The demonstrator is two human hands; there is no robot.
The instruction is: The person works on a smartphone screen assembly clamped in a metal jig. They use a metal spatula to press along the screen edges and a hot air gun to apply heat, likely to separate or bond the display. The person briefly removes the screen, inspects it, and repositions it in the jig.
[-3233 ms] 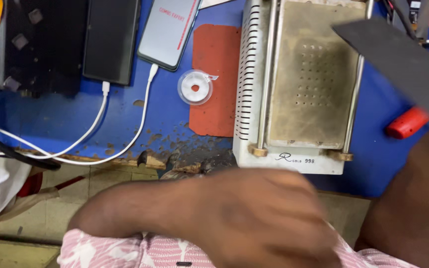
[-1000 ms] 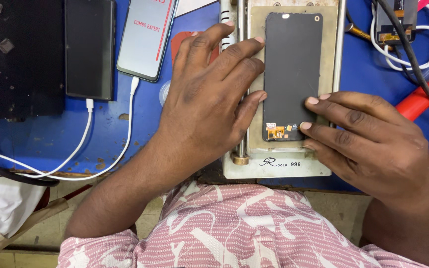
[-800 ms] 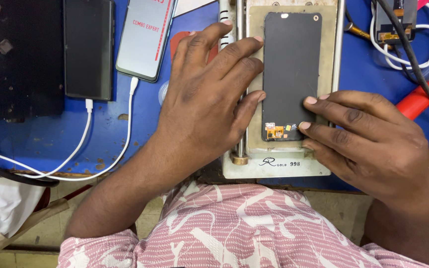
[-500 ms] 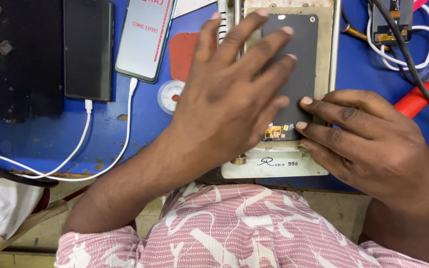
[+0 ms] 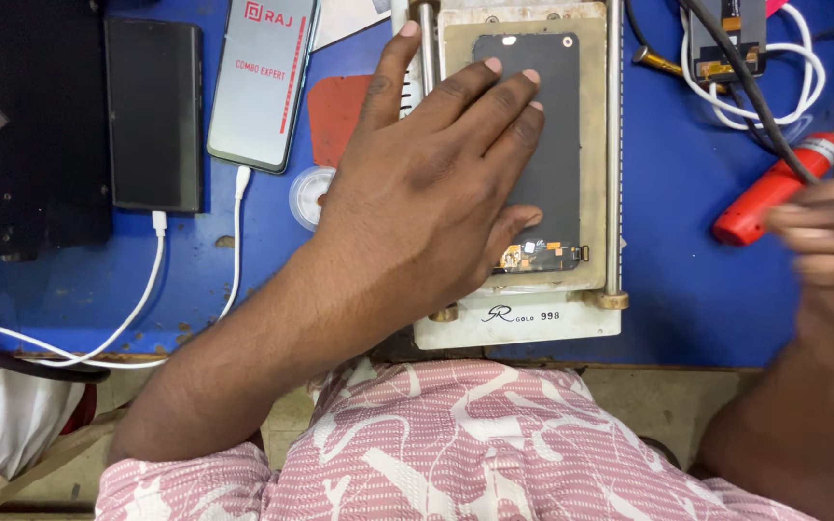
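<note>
My left hand (image 5: 427, 183): spread flat, palm down, fingers a little apart and extended; fingertips (image 5: 531, 77) and palm pressing on the dark phone screen panel (image 5: 557, 145), gripping nothing. The panel: lying face down on the tan plate of the white separator machine (image 5: 518, 323), long side running away from me, its near end with the orange flex connector (image 5: 542, 256) showing just beyond my palm. My thumb reaches up along the machine's left rail. The machine: standing on the blue mat (image 5: 668, 270), its front close to the near edge of the workbench. My right hand (image 5: 827, 260): blurred, off at the right edge of the mat, apart from the machine; I cannot tell whether it is open or closed, nor whether it holds anything. Just beside it, a red pen-shaped tool (image 5: 769, 193), lying slantwise on the mat. Left of the machine: a red pad (image 5: 335, 116), a small round spool of tape (image 5: 309, 198), a lit phone (image 5: 263, 82) on a white cable (image 5: 234, 251), a dark phone (image 5: 153, 116) on a second cable. Far right corner: a coil of white cable (image 5: 793, 92) and a small dark part (image 5: 726, 39).
</note>
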